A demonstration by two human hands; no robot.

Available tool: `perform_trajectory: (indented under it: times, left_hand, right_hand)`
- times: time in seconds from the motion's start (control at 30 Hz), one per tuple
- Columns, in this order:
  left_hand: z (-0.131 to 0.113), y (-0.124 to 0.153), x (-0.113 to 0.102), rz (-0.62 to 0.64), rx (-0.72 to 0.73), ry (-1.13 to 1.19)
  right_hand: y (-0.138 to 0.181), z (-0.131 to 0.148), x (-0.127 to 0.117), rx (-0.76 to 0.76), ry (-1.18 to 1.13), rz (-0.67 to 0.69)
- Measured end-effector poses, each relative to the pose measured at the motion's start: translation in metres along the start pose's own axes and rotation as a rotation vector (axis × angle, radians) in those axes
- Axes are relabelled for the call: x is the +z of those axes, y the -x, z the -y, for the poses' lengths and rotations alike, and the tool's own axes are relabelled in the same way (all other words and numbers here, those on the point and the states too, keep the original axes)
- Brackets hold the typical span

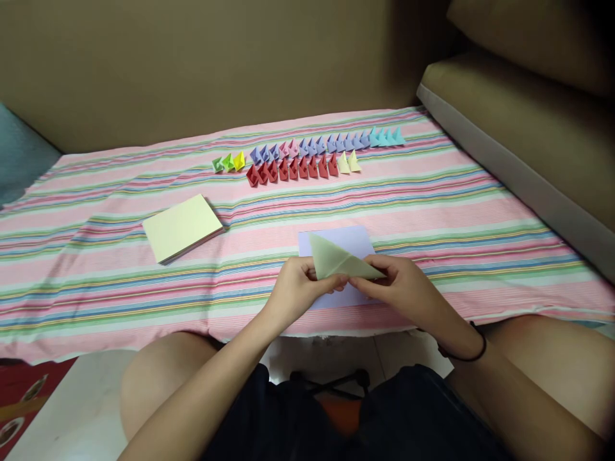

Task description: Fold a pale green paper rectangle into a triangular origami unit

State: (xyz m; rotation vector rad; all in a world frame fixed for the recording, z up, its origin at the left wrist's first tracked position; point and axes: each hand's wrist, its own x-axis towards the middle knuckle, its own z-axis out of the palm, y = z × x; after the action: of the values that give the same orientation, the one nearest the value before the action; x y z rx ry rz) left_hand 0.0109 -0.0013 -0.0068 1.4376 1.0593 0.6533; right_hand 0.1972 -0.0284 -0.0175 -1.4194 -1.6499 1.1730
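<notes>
A pale yellow-green sheet of paper, folded into a triangular shape with a crease across it, is held up between both hands. My left hand pinches its lower left part, thumb in front and fingers behind. On the right, my right hand grips the pointed corner between thumb and fingers. The two thumbs nearly meet at the bottom edge. Beneath the hands lies a flat lavender sheet, partly hidden by them and the folded paper.
A stack of pale yellow paper sits to the left on the striped cloth. Farther back stand rows of small folded paper boats in red, cream, purple, pink, turquoise, green and yellow. Brown cushions rise at the right.
</notes>
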Motion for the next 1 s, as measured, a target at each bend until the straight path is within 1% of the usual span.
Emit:
perform_trajectory:
  times: [0.1,0.2,0.27,0.33,0.43,0.5,0.57,0.6,0.7,0.77,0.87,1.0]
  left_hand:
    - [0.001,0.001,0.001,0.014,0.000,-0.033]
    - [0.001,0.001,0.001,0.028,0.003,-0.049]
    - [0.000,0.001,-0.001,0.026,0.001,-0.043]
    - [-0.002,0.000,-0.005,0.007,-0.002,-0.042]
    - [-0.006,-0.002,-0.012,-0.054,-0.009,-0.058]
    - [-0.008,-0.003,-0.016,-0.087,-0.016,-0.064]
    - [-0.007,-0.003,-0.015,-0.087,-0.024,-0.059]
    - [-0.006,-0.003,-0.014,-0.074,-0.026,-0.052]
    - [-0.003,-0.001,-0.006,-0.005,-0.013,-0.021]
    - [-0.001,0.000,-0.001,0.028,0.004,-0.016]
    - [-0.002,0.001,0.003,0.038,-0.003,-0.070]
    - [-0.003,0.000,0.000,0.040,-0.045,-0.145]
  right_hand:
    - [0.002,0.003,-0.001,0.020,0.091,0.002]
    - [0.003,0.004,-0.004,0.042,0.124,0.012]
    - [0.004,0.003,-0.007,0.052,0.091,0.017]
    - [0.003,0.001,-0.013,0.082,0.007,0.009]
    - [0.003,-0.002,-0.026,0.111,-0.091,-0.066]
    - [0.002,-0.002,-0.033,0.094,-0.094,-0.145]
    - [0.001,-0.001,-0.036,0.063,-0.110,-0.182]
    - [0.001,0.000,-0.035,0.047,-0.133,-0.170]
    - [0.001,0.002,-0.025,-0.005,-0.198,-0.048]
    - [0.002,0.003,-0.015,-0.027,-0.162,0.004]
    - [0.003,0.003,-0.006,-0.034,-0.096,-0.010]
    - [0.003,0.003,-0.004,-0.002,-0.145,0.004]
